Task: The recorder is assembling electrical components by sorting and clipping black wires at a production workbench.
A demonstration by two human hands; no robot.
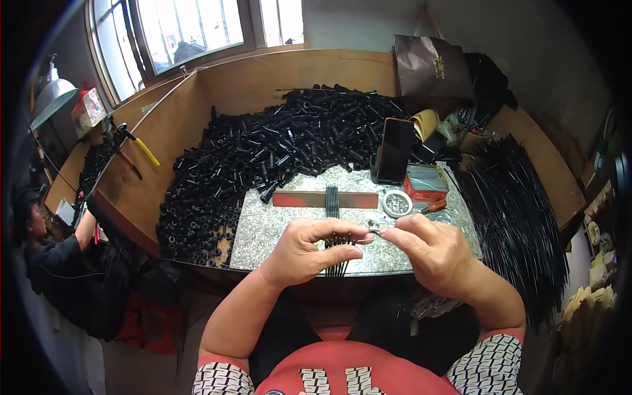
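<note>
My left hand (313,249) is over a row of thin black rods (332,197), its forefinger and thumb reaching to the right across them. Dark rod ends show between that thumb and forefinger; I cannot make out what the fingers grip. My right hand (431,253) is closed in a pinch beside the left fingertips. A tiny metal piece (373,230) shows where the two hands meet, at the right fingertips. Beyond the hands, the rods lie across a flat red-and-dark bar (296,199) on a speckled work board (260,237).
A large heap of black tubular parts (283,135) fills the back and left. Phone (395,150), round white dish (397,203), red box (426,183) and red-handled tool (434,207) stand right of the bar. Long black rods (517,210) lie far right. Another person (49,243) sits left.
</note>
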